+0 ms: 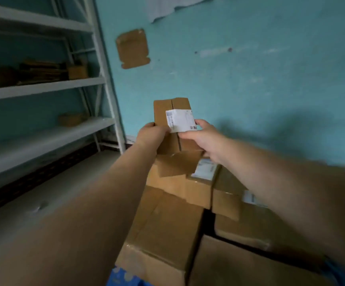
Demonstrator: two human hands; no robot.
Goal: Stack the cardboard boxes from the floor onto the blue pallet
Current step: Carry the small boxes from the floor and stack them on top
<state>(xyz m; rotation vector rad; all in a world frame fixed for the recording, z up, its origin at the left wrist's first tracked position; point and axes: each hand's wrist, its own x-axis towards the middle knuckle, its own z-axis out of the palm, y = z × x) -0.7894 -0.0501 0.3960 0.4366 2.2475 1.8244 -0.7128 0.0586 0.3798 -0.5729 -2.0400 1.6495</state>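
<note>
A small cardboard box (168,114) with a white shipping label is held upright in the middle of the view, above a pile of stacked cardboard boxes (165,228). My left hand (152,134) grips its left side and my right hand (203,137) grips its right side at the label. The box's lower end touches or hovers just over another small box (177,165) on top of the pile. A corner of the blue pallet (122,276) shows under the pile at the bottom edge. Most of the pallet is hidden by boxes.
A white metal shelf rack (103,83) with a few cardboard pieces stands at the left against the turquoise wall (260,69). Bare grey floor (54,199) lies between the rack and the pile. A cardboard patch is stuck on the wall.
</note>
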